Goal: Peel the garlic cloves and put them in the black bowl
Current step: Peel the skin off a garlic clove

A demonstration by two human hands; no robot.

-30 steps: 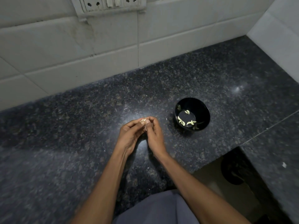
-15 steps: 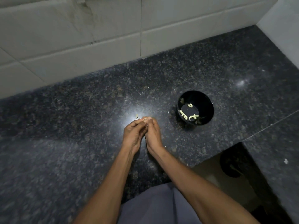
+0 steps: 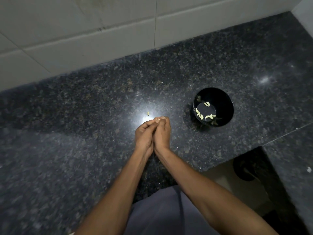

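Left hand (image 3: 145, 134) and right hand (image 3: 162, 133) pressed together, fingertips pinching a small pale garlic clove (image 3: 157, 118), black bowl (image 3: 223, 106) at 2 o'clock holding pale curved peeled cloves (image 3: 205, 114), a peel scrap (image 3: 148, 113) at 11 o'clock

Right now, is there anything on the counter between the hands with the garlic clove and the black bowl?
Nothing visible blocks the way. The garlic clove is pinched at the fingertips of both hands, left hand and right hand. The black bowl stands to their right, with only bare granite counter and tiny peel flecks between.
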